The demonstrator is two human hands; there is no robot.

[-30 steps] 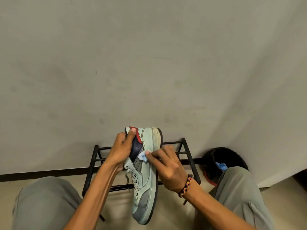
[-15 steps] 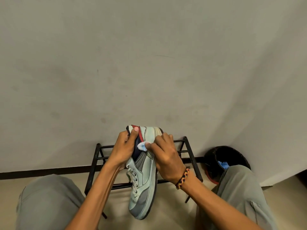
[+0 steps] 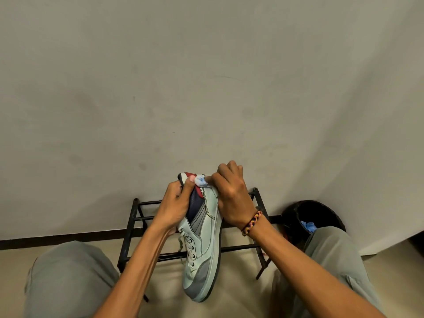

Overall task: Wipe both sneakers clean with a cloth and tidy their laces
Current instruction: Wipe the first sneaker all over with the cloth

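At the lower centre of the frame, a sneaker is gripped at its heel collar by the left hand. A cloth is pinched against the heel by the right hand.

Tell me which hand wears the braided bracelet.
The right hand, pressing the blue cloth on the sneaker. The left hand has a bare wrist.

Just one cam here, head-mounted and wide-angle, looking forward and down from above the person's own forearms. It's pretty close: the left hand and right hand sit low-centre, plain grey wall filling everything beyond them, black metal rack right behind them, knees at the bottom corners.
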